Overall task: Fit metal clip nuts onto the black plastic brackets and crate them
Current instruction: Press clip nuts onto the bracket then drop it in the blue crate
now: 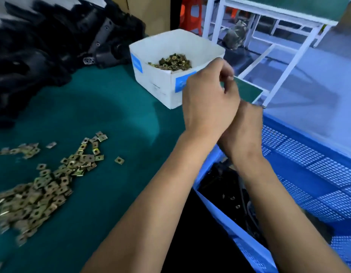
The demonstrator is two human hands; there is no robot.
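Observation:
My left hand (208,95) hovers by the table's right edge, fingers curled and pinched together; nothing shows between them. My right hand (247,125) sits just behind and under it, its fingers hidden by the left hand. A heap of black plastic brackets (43,46) fills the far left of the table. Brass-coloured clip nuts (52,184) lie scattered at the near left, and more clip nuts (174,62) lie in a white box (157,81) just left of my hands. The blue perforated crate (308,164) stands below at the right, with several black brackets (225,186) in it.
The table has a green mat (102,107). A white metal frame (288,56) stands beyond the table's right edge, over a grey floor. An orange stool (190,12) and a cardboard box (151,10) stand at the back.

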